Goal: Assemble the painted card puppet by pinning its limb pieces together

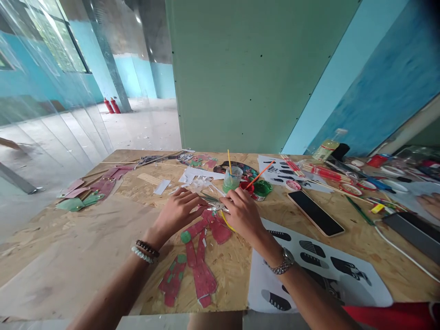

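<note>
My left hand [184,207] is closed near the middle of the table, its fingertips by a small metal tool [216,206] that looks like pliers or scissors. What those fingers pinch is too small to make out. My right hand [240,208] is wrapped round the tool's handles, a yellow part of which curves below it. Under and in front of both hands lie jointed red paper figure pieces [204,279] with green spots. Beyond the hands are a cup of greenish water [232,178] with a brush in it and an open green paint jar [262,189].
A phone [315,213] and printed sheets [364,275] lie to the right. Red and green cutouts [80,200] are at the left. Bottle [326,147], pens and tape rolls crowd the back right. Another person's hand [429,204] rests at the right edge.
</note>
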`<act>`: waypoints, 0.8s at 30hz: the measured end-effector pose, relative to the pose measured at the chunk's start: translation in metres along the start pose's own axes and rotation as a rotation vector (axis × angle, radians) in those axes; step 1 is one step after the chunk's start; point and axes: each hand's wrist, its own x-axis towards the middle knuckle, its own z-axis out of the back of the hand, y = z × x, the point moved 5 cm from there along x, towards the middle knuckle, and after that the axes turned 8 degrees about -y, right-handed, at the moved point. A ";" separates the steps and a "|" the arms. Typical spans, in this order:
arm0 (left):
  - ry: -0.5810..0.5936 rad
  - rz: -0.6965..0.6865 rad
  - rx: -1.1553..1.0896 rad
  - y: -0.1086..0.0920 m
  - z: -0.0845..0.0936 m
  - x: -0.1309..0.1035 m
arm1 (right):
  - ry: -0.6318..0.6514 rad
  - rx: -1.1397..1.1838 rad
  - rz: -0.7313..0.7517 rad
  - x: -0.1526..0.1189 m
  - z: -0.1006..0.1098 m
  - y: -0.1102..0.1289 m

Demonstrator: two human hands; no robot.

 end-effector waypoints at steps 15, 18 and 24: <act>0.053 -0.070 0.134 -0.011 0.003 0.007 | 0.070 -0.003 0.073 0.002 0.003 0.008; 0.032 -0.059 0.160 -0.012 0.004 0.006 | 0.060 -0.010 0.086 0.003 0.005 0.008; 0.002 -0.166 0.253 -0.013 0.006 0.001 | 0.013 0.027 0.072 0.003 0.008 0.007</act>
